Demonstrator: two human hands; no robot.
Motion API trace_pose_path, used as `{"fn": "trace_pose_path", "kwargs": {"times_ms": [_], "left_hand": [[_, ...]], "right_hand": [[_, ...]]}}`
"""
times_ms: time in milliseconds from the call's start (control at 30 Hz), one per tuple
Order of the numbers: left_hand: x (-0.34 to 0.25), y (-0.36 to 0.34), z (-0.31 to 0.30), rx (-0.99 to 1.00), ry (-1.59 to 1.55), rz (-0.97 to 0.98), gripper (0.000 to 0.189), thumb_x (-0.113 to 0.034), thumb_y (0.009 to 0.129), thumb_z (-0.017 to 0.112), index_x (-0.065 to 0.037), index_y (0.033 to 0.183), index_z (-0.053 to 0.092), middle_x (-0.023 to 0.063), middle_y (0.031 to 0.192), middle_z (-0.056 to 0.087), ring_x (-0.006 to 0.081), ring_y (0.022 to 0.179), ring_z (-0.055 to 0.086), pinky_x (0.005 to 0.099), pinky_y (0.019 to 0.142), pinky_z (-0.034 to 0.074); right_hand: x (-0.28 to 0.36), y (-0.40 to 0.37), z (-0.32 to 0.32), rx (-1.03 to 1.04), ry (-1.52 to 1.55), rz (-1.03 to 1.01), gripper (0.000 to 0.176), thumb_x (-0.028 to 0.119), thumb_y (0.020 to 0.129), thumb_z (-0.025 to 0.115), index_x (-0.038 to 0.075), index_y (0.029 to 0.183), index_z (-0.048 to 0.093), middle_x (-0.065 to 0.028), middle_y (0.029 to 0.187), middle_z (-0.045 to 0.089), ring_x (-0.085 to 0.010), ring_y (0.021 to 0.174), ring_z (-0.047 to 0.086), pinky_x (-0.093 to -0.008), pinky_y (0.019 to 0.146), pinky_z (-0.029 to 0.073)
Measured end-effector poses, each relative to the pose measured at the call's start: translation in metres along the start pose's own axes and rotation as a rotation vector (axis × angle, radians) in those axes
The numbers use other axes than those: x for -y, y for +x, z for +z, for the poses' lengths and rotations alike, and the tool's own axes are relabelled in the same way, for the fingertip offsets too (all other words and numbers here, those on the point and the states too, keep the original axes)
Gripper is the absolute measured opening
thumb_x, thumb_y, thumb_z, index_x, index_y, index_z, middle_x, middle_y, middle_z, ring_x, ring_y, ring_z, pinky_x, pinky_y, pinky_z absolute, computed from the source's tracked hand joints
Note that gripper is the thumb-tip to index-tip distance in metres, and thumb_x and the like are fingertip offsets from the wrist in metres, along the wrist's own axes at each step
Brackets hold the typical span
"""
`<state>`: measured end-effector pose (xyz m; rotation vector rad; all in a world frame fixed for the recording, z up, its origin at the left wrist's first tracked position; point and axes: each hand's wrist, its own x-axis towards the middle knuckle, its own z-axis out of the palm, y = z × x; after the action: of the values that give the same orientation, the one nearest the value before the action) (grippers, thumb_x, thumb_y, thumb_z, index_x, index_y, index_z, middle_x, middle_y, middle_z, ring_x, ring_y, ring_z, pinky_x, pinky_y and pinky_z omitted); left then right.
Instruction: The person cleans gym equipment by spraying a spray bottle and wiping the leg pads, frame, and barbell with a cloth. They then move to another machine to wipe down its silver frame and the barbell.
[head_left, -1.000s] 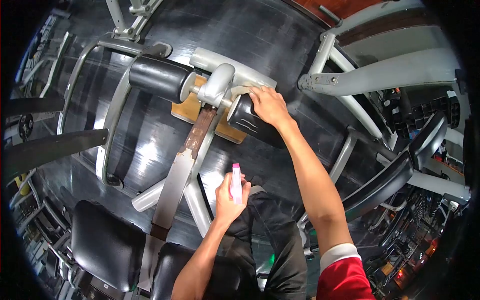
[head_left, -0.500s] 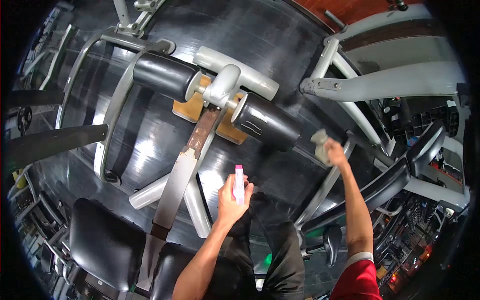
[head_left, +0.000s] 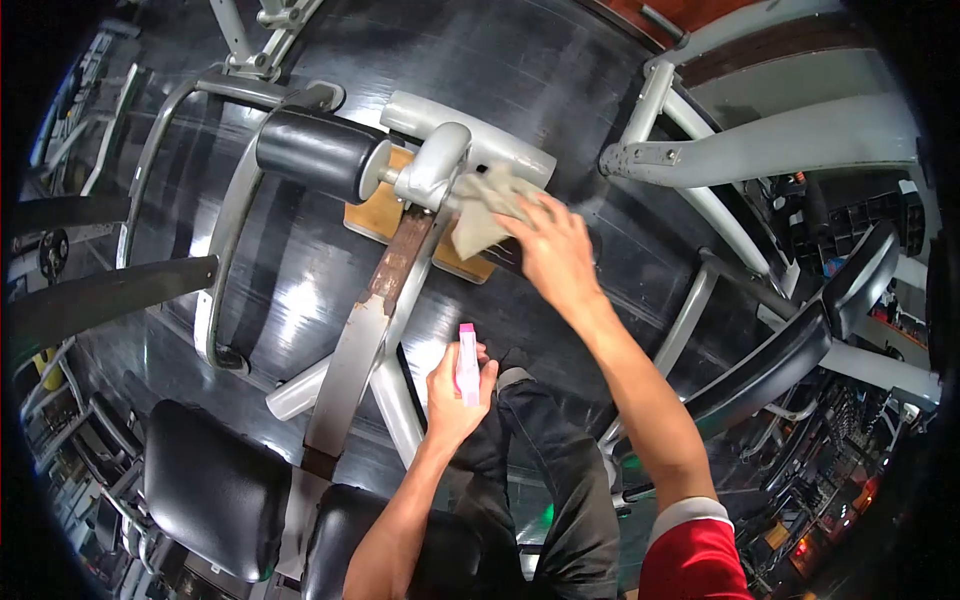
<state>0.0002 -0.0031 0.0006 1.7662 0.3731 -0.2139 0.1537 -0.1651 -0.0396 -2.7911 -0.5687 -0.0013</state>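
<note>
My right hand [head_left: 560,250] presses a pale greenish-grey cloth [head_left: 478,225] onto the right black roller pad [head_left: 508,257] of a gym machine, fingers spread over the cloth. Cloth and hand hide most of that pad. In my left hand [head_left: 455,392], closed around it, is a pink-and-white spray bottle [head_left: 467,365], seen from above so that mainly its narrow head shows. It is held over my legs, apart from the machine. The left roller pad [head_left: 315,152] sits beyond the grey metal joint [head_left: 440,165], untouched.
A worn grey beam [head_left: 350,370] runs from the rollers toward a black seat pad [head_left: 215,490]. Wooden blocks [head_left: 465,266] lie beneath the rollers. A padded bench [head_left: 755,370] stands at right, near my right arm. Curved metal frames [head_left: 235,200] stand at left.
My right hand has swung left with the cloth, from the air beside the machine onto the right roller pad. My left hand has shifted slightly left, still holding the spray bottle.
</note>
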Motion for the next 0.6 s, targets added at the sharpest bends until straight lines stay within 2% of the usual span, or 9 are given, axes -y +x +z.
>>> {"fn": "trace_pose_path", "kwargs": {"times_ms": [133, 167, 200, 233, 267, 400, 467, 533, 600], "left_hand": [[0.002, -0.001, 0.002, -0.008, -0.037, -0.031, 0.022, -0.004, 0.082, 0.072, 0.000, 0.100, 0.060, 0.0110, 0.083, 0.068, 0.0205, 0.077, 0.069, 0.0313, 0.070, 0.053], [0.006, -0.001, 0.003, -0.009, -0.037, -0.011, 0.022, -0.004, 0.082, 0.072, -0.001, 0.100, 0.060, 0.0111, 0.083, 0.068, 0.0212, 0.078, 0.069, 0.0315, 0.070, 0.054], [0.008, -0.002, 0.004, -0.010, -0.036, 0.007, 0.022, -0.004, 0.082, 0.072, -0.001, 0.100, 0.060, 0.0113, 0.083, 0.068, 0.0219, 0.078, 0.070, 0.0317, 0.070, 0.054], [0.005, -0.002, 0.004, -0.002, -0.044, -0.024, 0.023, -0.004, 0.081, 0.073, -0.001, 0.100, 0.060, 0.0113, 0.084, 0.068, 0.0230, 0.079, 0.070, 0.0319, 0.071, 0.054], [0.006, -0.003, 0.005, -0.002, -0.047, -0.023, 0.023, -0.004, 0.081, 0.073, -0.001, 0.100, 0.060, 0.0113, 0.084, 0.068, 0.0230, 0.079, 0.070, 0.0319, 0.071, 0.054], [0.009, -0.004, 0.007, -0.003, -0.075, 0.002, 0.023, -0.005, 0.082, 0.073, -0.001, 0.100, 0.060, 0.0120, 0.087, 0.067, 0.0237, 0.080, 0.070, 0.0325, 0.071, 0.053], [0.006, -0.005, 0.006, 0.037, -0.062, -0.032, 0.023, -0.005, 0.082, 0.072, -0.001, 0.100, 0.060, 0.0118, 0.087, 0.067, 0.0243, 0.080, 0.070, 0.0327, 0.071, 0.053], [0.007, -0.004, 0.005, 0.037, -0.048, -0.003, 0.022, -0.006, 0.083, 0.072, -0.001, 0.100, 0.059, 0.0113, 0.086, 0.067, 0.0236, 0.079, 0.070, 0.0328, 0.071, 0.053], [0.003, -0.003, 0.003, 0.022, -0.070, -0.083, 0.022, -0.005, 0.083, 0.072, -0.001, 0.100, 0.059, 0.0112, 0.085, 0.067, 0.0212, 0.078, 0.069, 0.0322, 0.071, 0.053]], "right_hand": [[-0.057, -0.062, -0.027, 0.022, -0.076, 0.155, 0.040, -0.001, 0.076, 0.058, 0.013, 0.112, 0.069, -0.0132, 0.116, 0.063, -0.0351, 0.112, 0.056, -0.0447, 0.092, 0.048], [-0.073, -0.076, -0.035, 0.149, 0.026, 0.372, 0.035, -0.001, 0.080, 0.056, 0.010, 0.112, 0.067, -0.0188, 0.112, 0.063, -0.0401, 0.108, 0.058, -0.0454, 0.092, 0.049], [-0.119, -0.112, -0.011, 0.090, 0.080, 0.347, 0.028, 0.002, 0.087, 0.053, 0.004, 0.113, 0.064, -0.0233, 0.108, 0.063, -0.0428, 0.107, 0.059, -0.0461, 0.092, 0.048], [-0.129, -0.117, -0.024, 0.292, 0.268, 0.638, 0.025, 0.008, 0.092, 0.051, -0.001, 0.113, 0.061, -0.0267, 0.109, 0.063, -0.0454, 0.107, 0.059, -0.0483, 0.091, 0.047], [-0.145, -0.130, -0.018, 0.292, 0.252, 0.753, 0.025, 0.014, 0.096, 0.050, -0.003, 0.112, 0.061, -0.0229, 0.108, 0.066, -0.0381, 0.104, 0.063, -0.0434, 0.089, 0.048], [-0.161, -0.092, 0.002, -0.043, 0.893, 1.050, 0.034, 0.024, 0.099, 0.048, 0.000, 0.119, 0.063, -0.0111, 0.106, 0.068, -0.0154, 0.099, 0.061, -0.0327, 0.089, 0.046], [-0.135, -0.049, 0.012, -0.056, 0.872, 1.055, 0.038, 0.027, 0.097, 0.049, 0.001, 0.122, 0.062, -0.0167, 0.109, 0.068, -0.0213, 0.101, 0.063, -0.0341, 0.090, 0.045], [-0.141, -0.039, 0.071, 0.114, 0.705, 0.859, 0.039, 0.028, 0.095, 0.051, 0.000, 0.121, 0.061, -0.0225, 0.112, 0.066, -0.0322, 0.104, 0.062, -0.0364, 0.091, 0.045], [-0.113, -0.040, 0.057, -0.018, 0.630, 0.910, 0.040, 0.029, 0.094, 0.052, -0.001, 0.119, 0.060, -0.0241, 0.113, 0.064, -0.0372, 0.104, 0.061, -0.0374, 0.092, 0.045]]}}
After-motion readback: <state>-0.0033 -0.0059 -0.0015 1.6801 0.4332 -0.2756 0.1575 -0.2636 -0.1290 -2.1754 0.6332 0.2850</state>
